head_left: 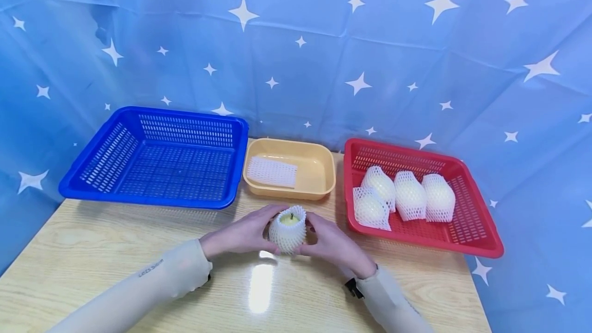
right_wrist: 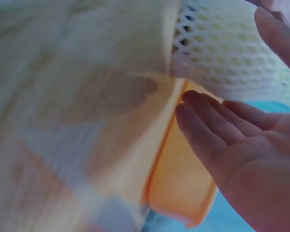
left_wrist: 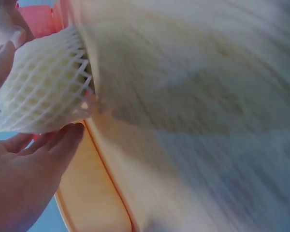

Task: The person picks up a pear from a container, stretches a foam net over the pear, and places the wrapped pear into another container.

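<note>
Between both hands is a pale yellow-green fruit (head_left: 289,219) with a short dark stem, in a white foam net sleeve (head_left: 288,236). The net is open at the top, around the stem. My left hand (head_left: 252,229) holds the fruit from the left, with thumb in front and fingers behind. From the other side my right hand (head_left: 330,238) holds it, its thumb at the near side of the net. The wrist views show the net (left_wrist: 43,79) close up, with left fingers (left_wrist: 63,142) against its edge and right fingers (right_wrist: 212,118) close beside it.
Behind the hands stands a yellow tray (head_left: 316,168) with flat white foam nets (head_left: 272,172) in it. A blue basket (head_left: 185,168) is at the left. At the right, a red basket (head_left: 476,225) holds several netted fruits (head_left: 410,197). A star-patterned curtain (head_left: 296,60) hangs behind the wooden table (head_left: 222,292).
</note>
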Demonstrator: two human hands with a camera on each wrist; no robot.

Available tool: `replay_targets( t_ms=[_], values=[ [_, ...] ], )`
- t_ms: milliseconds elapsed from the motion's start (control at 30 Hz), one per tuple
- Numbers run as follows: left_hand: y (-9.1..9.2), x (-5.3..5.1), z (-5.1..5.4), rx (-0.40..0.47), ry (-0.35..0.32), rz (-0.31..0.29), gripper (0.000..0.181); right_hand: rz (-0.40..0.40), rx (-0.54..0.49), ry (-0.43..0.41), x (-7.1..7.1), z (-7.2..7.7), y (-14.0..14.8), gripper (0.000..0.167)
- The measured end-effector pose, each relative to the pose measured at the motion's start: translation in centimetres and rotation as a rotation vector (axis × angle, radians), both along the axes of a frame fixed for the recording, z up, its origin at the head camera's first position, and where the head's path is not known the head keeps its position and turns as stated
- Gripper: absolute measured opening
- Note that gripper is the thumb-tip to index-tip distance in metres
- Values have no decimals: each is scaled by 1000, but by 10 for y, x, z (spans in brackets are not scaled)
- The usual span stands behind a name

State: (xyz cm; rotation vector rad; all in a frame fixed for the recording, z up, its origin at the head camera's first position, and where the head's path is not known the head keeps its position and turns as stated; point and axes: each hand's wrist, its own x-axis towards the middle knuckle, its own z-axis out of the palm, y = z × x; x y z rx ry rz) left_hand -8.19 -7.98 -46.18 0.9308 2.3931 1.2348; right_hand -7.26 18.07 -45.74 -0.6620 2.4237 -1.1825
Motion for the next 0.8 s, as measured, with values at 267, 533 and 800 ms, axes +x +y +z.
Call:
replay_targets(
  t_ms=[267, 533, 800],
  values=[
    [7, 0, -9, -4, -12, -4, 89, 7, 154, 74, 3, -6, -6, 76],
    [7, 0, -14, -32, -9, -6, 95, 30, 181, 116, 4, -6, -11, 75],
    [4, 0, -8, 74, -144, 109, 104, -36, 7, -67, 1, 6, -2, 82]
  ],
)
